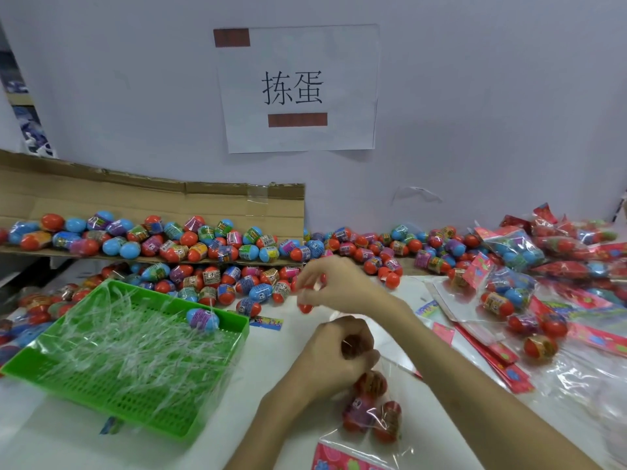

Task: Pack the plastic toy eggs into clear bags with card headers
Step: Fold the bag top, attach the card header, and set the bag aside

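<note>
Clear, crinkled plastic is seen in the bag (330,437), which is gripped at its far-pointing mouth by the curled left hand (334,361), its long axis run back to the pink card header (342,461) at the near table edge, banded red-ended eggs (371,385) being clustered inside, while a blurred red egg (305,307) is pinched in the right hand's (339,283) bent fingertips just beyond.

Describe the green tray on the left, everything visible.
The green tray is moulded plastic, rectangular, with low walls and a perforated grid floor. It lies flat on the white table, turned diagonally. A tangle of thin clear plastic strips fills it, and one blue egg with a purple wrap sits in its far right corner.
</note>
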Available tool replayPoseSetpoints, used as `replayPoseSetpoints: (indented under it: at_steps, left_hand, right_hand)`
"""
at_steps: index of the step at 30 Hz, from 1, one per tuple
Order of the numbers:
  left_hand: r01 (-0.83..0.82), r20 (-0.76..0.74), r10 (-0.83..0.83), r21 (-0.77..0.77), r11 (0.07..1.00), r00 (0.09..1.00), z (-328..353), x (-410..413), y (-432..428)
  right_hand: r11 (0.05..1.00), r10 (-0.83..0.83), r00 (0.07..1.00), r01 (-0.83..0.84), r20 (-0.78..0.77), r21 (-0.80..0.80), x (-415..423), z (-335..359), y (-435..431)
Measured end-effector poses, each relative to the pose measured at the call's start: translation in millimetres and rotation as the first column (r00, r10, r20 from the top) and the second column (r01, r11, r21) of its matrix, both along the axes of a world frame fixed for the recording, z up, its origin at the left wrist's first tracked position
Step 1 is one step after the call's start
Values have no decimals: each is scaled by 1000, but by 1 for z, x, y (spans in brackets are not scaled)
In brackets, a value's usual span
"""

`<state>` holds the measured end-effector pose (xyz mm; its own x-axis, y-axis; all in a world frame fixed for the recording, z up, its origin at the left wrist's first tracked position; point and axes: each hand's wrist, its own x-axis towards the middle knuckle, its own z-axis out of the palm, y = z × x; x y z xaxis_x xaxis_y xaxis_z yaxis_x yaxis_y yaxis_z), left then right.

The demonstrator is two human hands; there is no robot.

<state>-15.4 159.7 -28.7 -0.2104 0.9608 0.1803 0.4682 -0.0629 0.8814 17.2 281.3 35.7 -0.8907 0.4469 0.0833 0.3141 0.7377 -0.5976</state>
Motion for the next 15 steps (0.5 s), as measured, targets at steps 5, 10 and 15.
replayPoseSetpoints:
  at_steps: [5, 10, 15]
  left_hand:
    - [18, -15, -17, 26, 999, 1000, 0, 0, 0]
    - [28, 22, -28, 33, 999, 999, 1, -1, -2]
    - [7, 23, -7, 19, 1000, 1000, 3, -2, -3]
  right_hand:
    - [932, -313, 858, 196, -407, -305, 81, 4, 20]
    - [877, -207, 946, 65, -251, -476, 129, -18, 17]
    - [904, -23, 995, -21, -98, -427, 131, -24, 14]
